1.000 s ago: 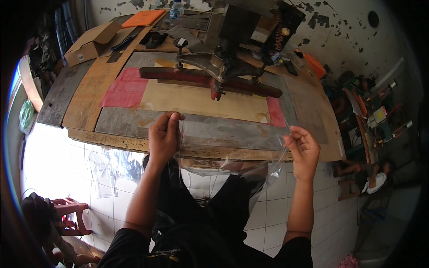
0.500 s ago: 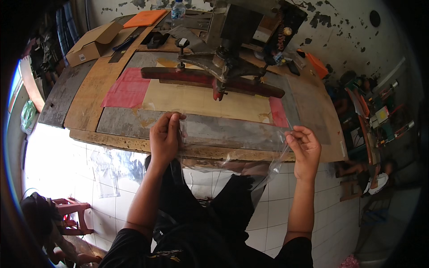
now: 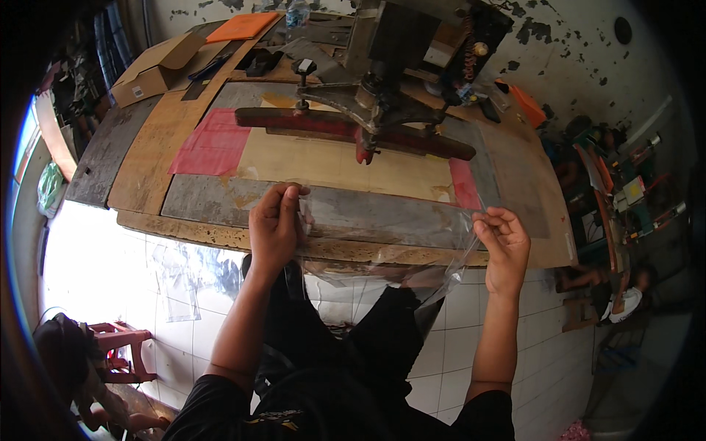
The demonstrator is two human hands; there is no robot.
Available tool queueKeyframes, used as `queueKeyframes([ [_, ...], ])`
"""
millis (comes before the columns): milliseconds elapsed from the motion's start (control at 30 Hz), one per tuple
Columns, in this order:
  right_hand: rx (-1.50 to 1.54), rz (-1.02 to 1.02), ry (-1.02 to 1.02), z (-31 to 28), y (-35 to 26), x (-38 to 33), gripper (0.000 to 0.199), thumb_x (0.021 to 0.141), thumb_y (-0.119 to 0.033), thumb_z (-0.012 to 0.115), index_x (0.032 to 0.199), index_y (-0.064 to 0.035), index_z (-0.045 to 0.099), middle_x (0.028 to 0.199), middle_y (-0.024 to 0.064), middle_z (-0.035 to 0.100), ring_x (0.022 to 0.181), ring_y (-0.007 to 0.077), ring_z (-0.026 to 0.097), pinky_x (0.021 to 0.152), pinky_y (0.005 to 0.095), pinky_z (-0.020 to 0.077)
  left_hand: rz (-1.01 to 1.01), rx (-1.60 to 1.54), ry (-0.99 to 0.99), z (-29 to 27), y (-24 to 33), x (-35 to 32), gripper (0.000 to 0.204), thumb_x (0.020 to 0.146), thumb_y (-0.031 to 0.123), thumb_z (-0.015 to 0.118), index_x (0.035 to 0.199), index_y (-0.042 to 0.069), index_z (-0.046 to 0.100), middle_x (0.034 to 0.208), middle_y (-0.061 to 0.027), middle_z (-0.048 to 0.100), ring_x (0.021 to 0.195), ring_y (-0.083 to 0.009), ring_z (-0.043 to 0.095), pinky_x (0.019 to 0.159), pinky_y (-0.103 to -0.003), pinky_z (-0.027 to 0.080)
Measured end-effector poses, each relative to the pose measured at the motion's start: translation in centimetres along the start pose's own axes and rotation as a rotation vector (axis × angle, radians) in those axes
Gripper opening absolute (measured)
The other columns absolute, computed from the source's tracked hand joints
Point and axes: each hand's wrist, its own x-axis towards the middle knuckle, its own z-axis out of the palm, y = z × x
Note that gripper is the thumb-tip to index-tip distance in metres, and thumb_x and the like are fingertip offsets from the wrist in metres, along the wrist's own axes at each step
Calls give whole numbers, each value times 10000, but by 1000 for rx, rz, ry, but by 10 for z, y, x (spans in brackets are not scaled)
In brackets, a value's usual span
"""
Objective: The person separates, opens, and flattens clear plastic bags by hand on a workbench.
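A clear plastic sheet [image 3: 382, 253] hangs between my two hands, over the front edge of the workbench and above my lap. My left hand [image 3: 276, 220] pinches its left upper corner, thumb pressed against the fingers. At the right upper corner, my right hand [image 3: 504, 242] grips the sheet between thumb and fingertips. Beyond the hands, a cream-coloured panel [image 3: 346, 165] with pink tape [image 3: 212, 143] at its ends lies on the bench. Above that panel is a machine's long dark red pressing bar [image 3: 316, 126], carried by a metal bracket [image 3: 364, 103].
An open cardboard box [image 3: 158, 70] and an orange folder [image 3: 241, 27] lie at the back left, near a plastic bottle [image 3: 297, 15]. A red stool [image 3: 123, 349] stands on the tiled floor at left. At far right sits another person [image 3: 625, 303].
Both hands keep hold of the plastic sheet in almost the same place. The whole view has shifted slightly; the sheet's lower folds have moved a little.
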Motion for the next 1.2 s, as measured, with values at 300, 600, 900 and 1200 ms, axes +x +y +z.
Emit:
queueKeyframes([
  [300, -235, -32, -41, -4, 10, 9, 261, 948, 28, 750, 1201, 76, 703, 1019, 117, 763, 963, 138, 704, 891, 279, 552, 63, 1, -32, 0, -4, 0, 262, 1126, 205, 551, 1084, -9, 697, 702, -40, 680, 493, -34, 550, 453, -209, 402],
  [600, -519, -10, -115, -7, 18, 17, 148, 977, -81, 757, 1054, 43, 732, 973, 61, 759, 924, 110, 672, 882, 280, 525, 70, 65, -36, 1, -2, 0, 267, 1128, 208, 543, 1090, -3, 702, 726, -30, 708, 501, -29, 542, 480, -214, 412],
  [900, -277, 93, -123, -13, 45, 21, 187, 1023, -175, 724, 1038, 5, 675, 959, 46, 740, 928, 101, 644, 897, 273, 490, 11, 145, -10, 2, 3, 5, 298, 1128, 229, 545, 1070, -5, 720, 734, -32, 721, 521, -38, 538, 488, -234, 411],
  [1200, -261, 2, -140, -20, 79, -20, 186, 1105, -209, 590, 1160, -38, 546, 1089, 129, 757, 1066, 173, 691, 947, 291, 497, 496, 414, 44, -1, -12, -14, 103, 1042, 64, 606, 994, 27, 689, 830, -99, 750, 657, -231, 698, 640, -331, 539],
])
